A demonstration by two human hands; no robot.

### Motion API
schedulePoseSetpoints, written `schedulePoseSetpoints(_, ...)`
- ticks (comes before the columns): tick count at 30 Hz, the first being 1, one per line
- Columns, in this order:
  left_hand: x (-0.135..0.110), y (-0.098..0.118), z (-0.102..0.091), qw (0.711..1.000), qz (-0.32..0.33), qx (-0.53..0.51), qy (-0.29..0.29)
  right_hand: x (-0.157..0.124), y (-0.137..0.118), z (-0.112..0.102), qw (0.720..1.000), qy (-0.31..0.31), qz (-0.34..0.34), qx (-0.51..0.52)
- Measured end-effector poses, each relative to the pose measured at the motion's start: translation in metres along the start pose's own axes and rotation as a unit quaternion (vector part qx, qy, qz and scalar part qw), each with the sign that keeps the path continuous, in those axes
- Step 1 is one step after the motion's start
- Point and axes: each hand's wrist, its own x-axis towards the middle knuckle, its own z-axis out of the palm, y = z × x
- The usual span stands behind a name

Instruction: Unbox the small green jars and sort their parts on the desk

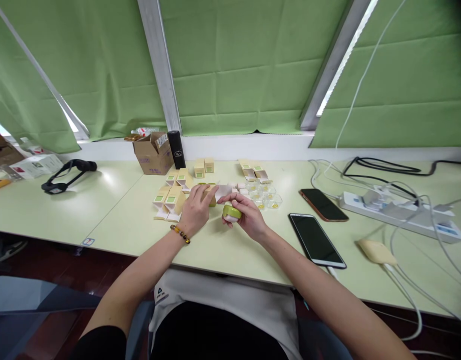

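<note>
My left hand (195, 209), a beaded bracelet at its wrist, is closed around a small pale-yellow box (212, 199), mostly hidden by the fingers. A white flap or slip of paper (223, 192) shows between the two hands; I cannot tell whether it is part of that box. In the fingers of my right hand (248, 215) is a small round jar (232, 213), green on top with a whitish underside, tilted above the table. Open pale-yellow boxes (170, 200) lie left of my left hand. Beyond my right hand sit several clear plastic cups (268, 196) and small whitish pieces (241, 186).
Two closed yellow boxes (203, 167) and two open ones (255, 171) stand farther back. A cardboard box (153, 155) and black cylinder (176, 150) are at the wall. To the right lie two phones (317, 241), a power strip (399, 215) and cables. Black headgear (67, 175) rests left.
</note>
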Motion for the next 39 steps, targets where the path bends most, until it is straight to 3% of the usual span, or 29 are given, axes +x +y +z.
schedulePoseSetpoints(9, -0.002, 0.001, 0.001, 0.999, 0.020, 0.028, -0.006, 0.001, 0.007, -0.003, 0.998, 0.009, 0.015, -0.063)
schedulePoseSetpoints(15, -0.001, 0.009, 0.000, 0.996, 0.074, -0.006, -0.044, 0.004, 0.022, -0.007, 0.994, -0.055, 0.084, -0.044)
schedulePoseSetpoints(21, 0.002, 0.002, -0.002, 0.999, 0.024, 0.024, -0.004, 0.006, 0.012, -0.010, 0.983, 0.039, -0.067, -0.168)
schedulePoseSetpoints(23, 0.003, -0.004, -0.003, 0.999, -0.010, 0.030, 0.020, 0.004, 0.003, -0.014, 0.957, 0.064, -0.128, -0.252)
schedulePoseSetpoints(25, 0.005, -0.009, -0.004, 0.998, -0.053, 0.024, 0.038, 0.003, -0.006, -0.020, 0.912, 0.063, -0.178, -0.365)
schedulePoseSetpoints(27, 0.006, -0.013, -0.004, 0.995, -0.090, 0.006, 0.044, 0.001, -0.011, -0.024, 0.842, 0.038, -0.183, -0.506)
schedulePoseSetpoints(30, 0.006, -0.014, -0.003, 0.992, -0.113, -0.027, 0.045, -0.002, -0.013, -0.027, 0.715, -0.009, -0.133, -0.686)
schedulePoseSetpoints(32, 0.006, -0.013, -0.003, 0.991, -0.118, -0.048, 0.046, -0.003, -0.011, -0.027, 0.659, -0.031, -0.101, -0.745)
schedulePoseSetpoints(35, 0.007, -0.011, -0.002, 0.989, -0.123, -0.066, 0.046, -0.004, -0.011, -0.027, 0.638, -0.054, -0.080, -0.764)
schedulePoseSetpoints(37, 0.007, -0.009, -0.003, 0.989, -0.123, -0.069, 0.049, -0.004, -0.015, -0.028, 0.653, -0.070, -0.078, -0.750)
schedulePoseSetpoints(39, 0.007, -0.009, -0.003, 0.988, -0.124, -0.072, 0.051, -0.004, -0.022, -0.032, 0.693, -0.081, -0.076, -0.712)
